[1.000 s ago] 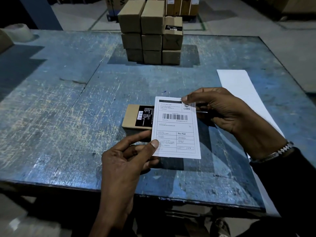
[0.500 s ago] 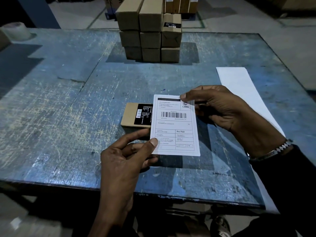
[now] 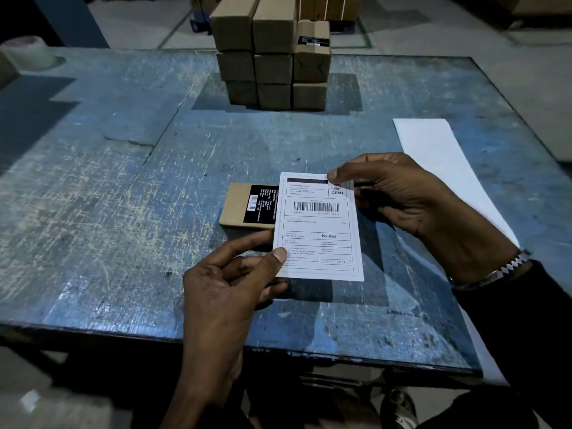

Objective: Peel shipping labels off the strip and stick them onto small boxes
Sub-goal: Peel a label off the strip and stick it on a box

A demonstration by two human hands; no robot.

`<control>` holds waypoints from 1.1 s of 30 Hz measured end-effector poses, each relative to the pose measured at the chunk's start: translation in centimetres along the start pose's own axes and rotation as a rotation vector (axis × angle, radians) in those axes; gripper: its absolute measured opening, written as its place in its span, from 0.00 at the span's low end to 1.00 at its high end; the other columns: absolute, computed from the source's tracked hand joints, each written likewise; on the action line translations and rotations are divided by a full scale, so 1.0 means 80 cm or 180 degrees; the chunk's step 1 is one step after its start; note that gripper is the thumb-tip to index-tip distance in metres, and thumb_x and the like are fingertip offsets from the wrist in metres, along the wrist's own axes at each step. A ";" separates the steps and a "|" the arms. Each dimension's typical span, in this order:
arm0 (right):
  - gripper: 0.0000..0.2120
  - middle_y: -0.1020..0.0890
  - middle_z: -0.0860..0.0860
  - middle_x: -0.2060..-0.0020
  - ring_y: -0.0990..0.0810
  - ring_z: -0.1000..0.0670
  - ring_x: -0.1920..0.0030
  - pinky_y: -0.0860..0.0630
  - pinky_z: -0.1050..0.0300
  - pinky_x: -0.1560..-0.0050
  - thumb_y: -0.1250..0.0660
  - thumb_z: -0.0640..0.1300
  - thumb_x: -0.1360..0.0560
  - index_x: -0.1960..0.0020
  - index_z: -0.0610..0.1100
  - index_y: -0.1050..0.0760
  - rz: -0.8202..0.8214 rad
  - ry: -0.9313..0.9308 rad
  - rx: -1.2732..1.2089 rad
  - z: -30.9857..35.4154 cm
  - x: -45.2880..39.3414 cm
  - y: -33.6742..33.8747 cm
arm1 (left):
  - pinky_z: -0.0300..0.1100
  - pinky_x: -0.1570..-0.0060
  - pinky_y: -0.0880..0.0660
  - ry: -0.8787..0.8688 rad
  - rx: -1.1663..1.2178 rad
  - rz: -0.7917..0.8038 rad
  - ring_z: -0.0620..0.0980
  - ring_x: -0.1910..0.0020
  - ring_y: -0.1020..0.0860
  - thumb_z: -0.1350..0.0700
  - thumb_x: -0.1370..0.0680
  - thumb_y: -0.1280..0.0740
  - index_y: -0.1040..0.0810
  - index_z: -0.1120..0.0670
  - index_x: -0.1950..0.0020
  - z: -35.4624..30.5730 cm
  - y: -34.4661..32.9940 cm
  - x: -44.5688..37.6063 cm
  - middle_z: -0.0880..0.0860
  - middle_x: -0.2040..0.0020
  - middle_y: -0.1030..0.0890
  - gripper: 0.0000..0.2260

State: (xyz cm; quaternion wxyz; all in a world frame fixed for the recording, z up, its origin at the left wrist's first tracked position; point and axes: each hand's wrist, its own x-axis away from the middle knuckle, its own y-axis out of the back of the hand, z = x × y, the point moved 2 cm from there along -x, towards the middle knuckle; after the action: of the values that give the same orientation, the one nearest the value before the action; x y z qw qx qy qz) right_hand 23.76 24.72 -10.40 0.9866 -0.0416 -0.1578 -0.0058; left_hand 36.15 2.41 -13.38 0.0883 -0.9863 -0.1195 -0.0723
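A white shipping label (image 3: 318, 227) with a barcode and "Pre-Paid" print hangs flat above the table, face up. My left hand (image 3: 229, 283) pinches its lower left corner between thumb and fingers. My right hand (image 3: 402, 196) pinches its upper right corner. Just left of the label and partly under it lies a small brown box (image 3: 238, 205) with a black sticker on top. The white label strip (image 3: 445, 168) lies on the table to the right, running back from behind my right wrist.
A stack of several small brown boxes (image 3: 272, 57) stands at the back middle of the scratched blue table (image 3: 108, 196). A roll of tape (image 3: 28, 52) sits at the far left corner. The table's front edge runs just below my hands.
The label and both hands sit almost where they were. The camera has tilted slightly, so everything appears a touch higher in view.
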 end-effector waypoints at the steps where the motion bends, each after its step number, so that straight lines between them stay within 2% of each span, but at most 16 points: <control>1: 0.15 0.11 0.36 0.55 0.15 0.43 0.59 0.22 0.61 0.65 0.23 0.32 0.26 0.42 0.27 0.18 -0.0004 0.0001 0.0026 -0.001 -0.001 0.001 | 0.38 0.63 0.18 -0.0004 0.0009 0.0006 0.52 0.64 0.13 0.61 0.25 0.23 0.12 0.53 0.45 -0.001 0.000 0.000 0.58 0.57 0.11 0.10; 4: 0.10 0.13 0.31 0.50 0.19 0.37 0.54 0.24 0.48 0.51 0.21 0.33 0.28 0.49 0.31 0.15 -0.0070 -0.0003 0.0126 -0.004 -0.005 0.002 | 0.36 0.64 0.19 -0.0010 0.0042 0.0027 0.51 0.65 0.14 0.61 0.25 0.23 0.12 0.54 0.45 -0.002 -0.001 0.001 0.58 0.58 0.11 0.09; 6: 0.07 0.14 0.30 0.49 0.21 0.36 0.53 0.28 0.46 0.50 0.21 0.33 0.29 0.53 0.33 0.15 -0.0098 -0.0033 0.0143 -0.005 -0.005 0.001 | 0.36 0.65 0.19 -0.0016 0.0056 0.0025 0.52 0.64 0.13 0.62 0.25 0.23 0.12 0.54 0.45 -0.001 -0.001 0.001 0.58 0.58 0.11 0.09; 10: 0.05 0.12 0.35 0.55 0.18 0.39 0.56 0.25 0.55 0.61 0.21 0.34 0.29 0.54 0.35 0.14 -0.0098 -0.0131 0.0197 -0.006 -0.005 0.001 | 0.37 0.64 0.19 -0.0064 0.0052 0.0005 0.52 0.64 0.13 0.62 0.25 0.23 0.13 0.55 0.45 0.001 -0.002 0.001 0.59 0.58 0.12 0.10; 13: 0.02 0.11 0.38 0.54 0.15 0.41 0.51 0.18 0.55 0.54 0.22 0.33 0.28 0.57 0.37 0.13 -0.0039 -0.0232 0.0103 -0.007 -0.008 0.002 | 0.39 0.61 0.17 -0.0128 0.0014 -0.0012 0.54 0.61 0.12 0.63 0.25 0.23 0.13 0.55 0.44 0.003 -0.002 0.002 0.59 0.58 0.11 0.10; 15: 0.02 0.11 0.39 0.55 0.13 0.43 0.52 0.15 0.59 0.55 0.22 0.33 0.27 0.56 0.38 0.14 0.0002 -0.0315 0.0060 -0.007 -0.009 0.003 | 0.39 0.60 0.16 -0.0162 -0.0014 -0.0015 0.55 0.59 0.12 0.64 0.25 0.23 0.13 0.55 0.45 0.005 -0.002 0.001 0.59 0.58 0.12 0.10; 20: 0.04 0.10 0.43 0.57 0.13 0.50 0.59 0.18 0.63 0.63 0.24 0.32 0.26 0.57 0.39 0.15 -0.0009 -0.0407 0.0015 -0.005 -0.007 0.001 | 0.39 0.58 0.16 -0.0167 -0.0080 -0.0020 0.54 0.57 0.11 0.65 0.24 0.23 0.14 0.56 0.44 0.008 -0.004 0.001 0.58 0.58 0.12 0.10; 24: 0.06 0.12 0.42 0.58 0.16 0.49 0.62 0.22 0.64 0.70 0.26 0.29 0.26 0.54 0.38 0.15 -0.0165 -0.0240 0.0170 -0.009 -0.004 -0.002 | 0.41 0.59 0.16 -0.0063 -0.0113 -0.0008 0.56 0.58 0.11 0.65 0.25 0.23 0.15 0.57 0.44 0.005 -0.003 0.000 0.59 0.58 0.12 0.10; 26: 0.09 0.12 0.39 0.54 0.13 0.47 0.60 0.18 0.61 0.68 0.27 0.28 0.25 0.50 0.39 0.15 -0.0300 0.0008 0.0228 -0.009 -0.005 0.002 | 0.41 0.59 0.15 -0.0022 -0.0111 -0.0031 0.56 0.59 0.11 0.65 0.25 0.23 0.15 0.58 0.45 0.004 -0.003 0.001 0.60 0.59 0.12 0.10; 28: 0.09 0.10 0.44 0.53 0.10 0.46 0.52 0.13 0.52 0.54 0.26 0.31 0.23 0.48 0.42 0.15 -0.0569 0.0532 0.0257 -0.004 -0.005 0.010 | 0.41 0.59 0.15 -0.0026 -0.0083 -0.0047 0.56 0.59 0.12 0.65 0.25 0.23 0.15 0.58 0.44 0.005 -0.003 0.002 0.61 0.59 0.12 0.10; 29: 0.07 0.10 0.48 0.53 0.10 0.47 0.49 0.13 0.47 0.46 0.25 0.34 0.22 0.48 0.45 0.14 -0.0784 0.1046 0.0550 0.002 -0.001 0.013 | 0.41 0.58 0.15 -0.0031 -0.0077 -0.0054 0.56 0.59 0.12 0.64 0.25 0.22 0.15 0.58 0.44 0.005 -0.003 0.002 0.61 0.59 0.13 0.10; 30: 0.05 0.11 0.51 0.53 0.11 0.51 0.48 0.14 0.47 0.42 0.25 0.38 0.21 0.48 0.47 0.14 -0.0993 0.1649 0.0980 0.010 0.006 0.013 | 0.41 0.58 0.15 -0.0026 -0.0082 -0.0057 0.56 0.58 0.12 0.64 0.25 0.22 0.15 0.58 0.44 0.004 -0.003 0.003 0.61 0.58 0.12 0.10; 31: 0.04 0.11 0.53 0.52 0.12 0.54 0.47 0.15 0.50 0.42 0.26 0.41 0.20 0.47 0.47 0.14 -0.1114 0.2236 0.1398 0.016 0.017 0.009 | 0.41 0.58 0.15 -0.0009 -0.0082 -0.0067 0.56 0.58 0.11 0.63 0.24 0.22 0.15 0.58 0.45 0.005 -0.003 0.003 0.61 0.58 0.12 0.09; 33: 0.06 0.12 0.54 0.49 0.14 0.56 0.46 0.16 0.54 0.44 0.28 0.42 0.19 0.44 0.45 0.14 -0.0990 0.3112 0.1990 0.021 0.040 -0.010 | 0.39 0.59 0.16 0.0078 -0.0059 -0.0092 0.55 0.60 0.11 0.61 0.24 0.23 0.14 0.57 0.46 0.004 -0.003 0.002 0.60 0.58 0.12 0.07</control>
State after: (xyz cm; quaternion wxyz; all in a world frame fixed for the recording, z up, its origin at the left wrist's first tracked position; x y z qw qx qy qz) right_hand 26.29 24.03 -7.77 0.8978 0.2816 0.3158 -0.1219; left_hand 36.29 2.76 -13.59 0.0795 -0.9842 -0.1320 -0.0868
